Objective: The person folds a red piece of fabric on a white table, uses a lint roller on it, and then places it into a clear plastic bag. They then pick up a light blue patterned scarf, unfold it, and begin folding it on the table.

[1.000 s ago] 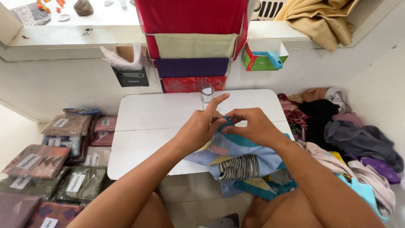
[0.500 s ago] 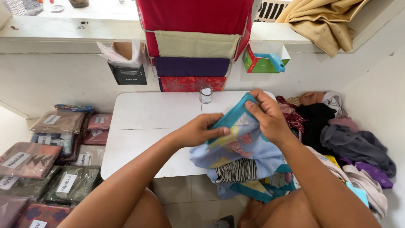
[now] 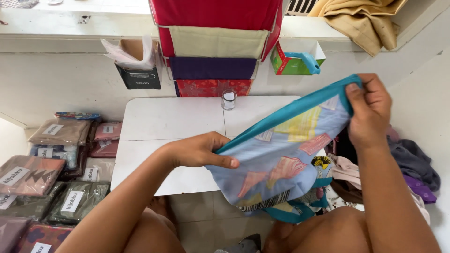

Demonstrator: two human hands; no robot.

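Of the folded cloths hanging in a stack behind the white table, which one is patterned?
The bottom one, the red cloth with a printed pattern; the red, beige and purple cloths above it are plain.

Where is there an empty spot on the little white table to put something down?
The white table is bare on its left half, between the left hand and the wall, and around the small glass jar at the back. The blue cloth, held by both hands, covers the right side. Packed cloth bags crowd the floor on the left, loose clothes on the right.
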